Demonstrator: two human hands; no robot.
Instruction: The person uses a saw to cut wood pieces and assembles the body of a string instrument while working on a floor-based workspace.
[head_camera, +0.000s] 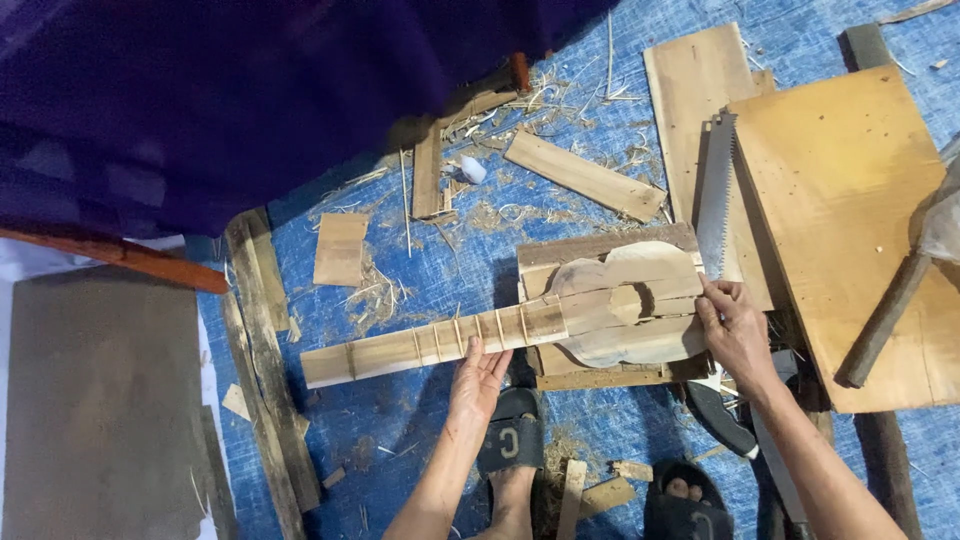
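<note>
1. Blue tarpaulin (440, 250): spread over the floor, strewn with shavings and offcuts.
2. Plywood sheet (850, 200): laid toward the right edge of the tarpaulin; a handsaw (714, 190) is rested along its left side.
3. Small wooden guitar (520, 325): laid flat near the middle of the tarpaulin on a block of scrap boards (600, 245); the neck is pointed toward the left edge.
4. Right hand (735, 330): fingers closed over the end of the body, which is gripped.
5. Left hand (478, 375): fingers open and flat, pressed against the near edge of the fretted neck.
6. Handling note: the neck is judged best kept square to the body while both ends are steadied with even pressure.
</note>
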